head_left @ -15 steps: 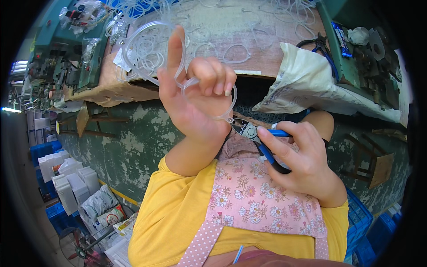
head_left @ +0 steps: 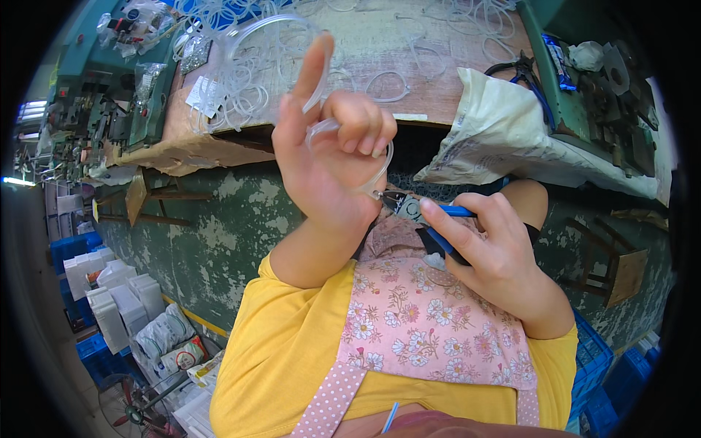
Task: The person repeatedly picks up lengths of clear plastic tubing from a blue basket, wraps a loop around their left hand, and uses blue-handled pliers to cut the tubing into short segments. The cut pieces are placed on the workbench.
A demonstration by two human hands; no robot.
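Observation:
My left hand point(head_left: 332, 150) is raised with its index finger pointing up and the other fingers curled around a looped length of clear plastic tubing point(head_left: 385, 164). Part of that tubing arcs up behind the index finger, and a lower end comes out by the heel of the palm, where a small fitting shows. In my right hand point(head_left: 491, 244) is a pair of blue-handled pliers point(head_left: 411, 208), its jaws meeting the tubing end beside my left palm. Whether the jaws grip the fitting is too small to tell.
Many clear tubing loops point(head_left: 234, 91) lie on the wooden bench point(head_left: 453, 102). A second pair of pliers point(head_left: 524, 71) rests near a white sack point(head_left: 489, 124) draped over the bench's right edge. Green machines flank both sides. A wooden stool point(head_left: 626, 279) stands at right.
My left hand has shifted slightly right with the tubing, its upper loop swinging along. The pliers' handles are squeezed closer together, and their jaws now sit at the tubing end.

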